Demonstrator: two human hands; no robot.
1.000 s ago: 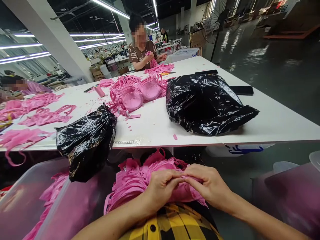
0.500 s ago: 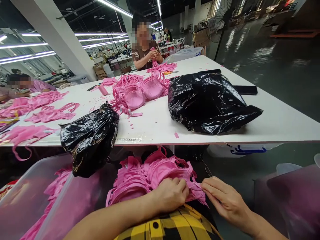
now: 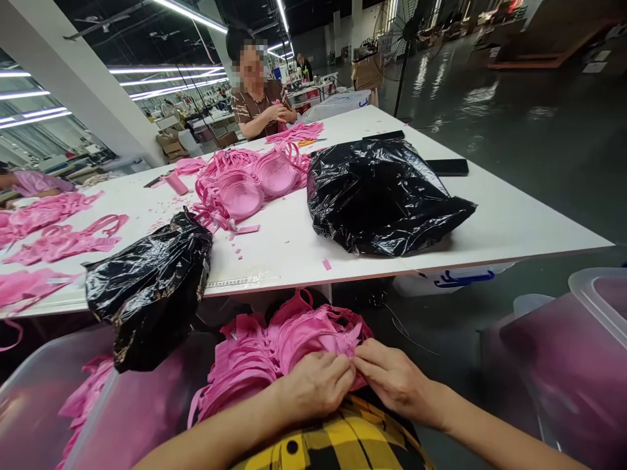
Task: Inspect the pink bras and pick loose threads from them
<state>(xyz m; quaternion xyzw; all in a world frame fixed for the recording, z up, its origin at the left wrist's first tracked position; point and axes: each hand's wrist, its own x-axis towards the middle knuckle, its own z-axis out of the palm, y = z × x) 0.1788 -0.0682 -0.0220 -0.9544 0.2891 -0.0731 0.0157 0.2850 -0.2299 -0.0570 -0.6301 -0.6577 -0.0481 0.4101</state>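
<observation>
Only the head view to call, and the stack of pink bras sits low, between six and seven o'clock, on the person's lap. The right hand, at five o'clock, pinches cloth at the stack's edge between thumb and fingers. The left hand, at six, curls over the cloth, fingertips meeting the right's; its thumb is hidden, so whether it pinches too, there's no telling.

These look light and soft, the cups probably springy, the straps limp and apt to tangle. Smooth cloth, so nested layers could well slide apart! The side band looks the best hold, flat between thumb and forefinger; a strap would likely twist. The whole stack wants two palms underneath.

Out at eight o'clock, a shiny black bag hangs over the edge of the white table.
</observation>
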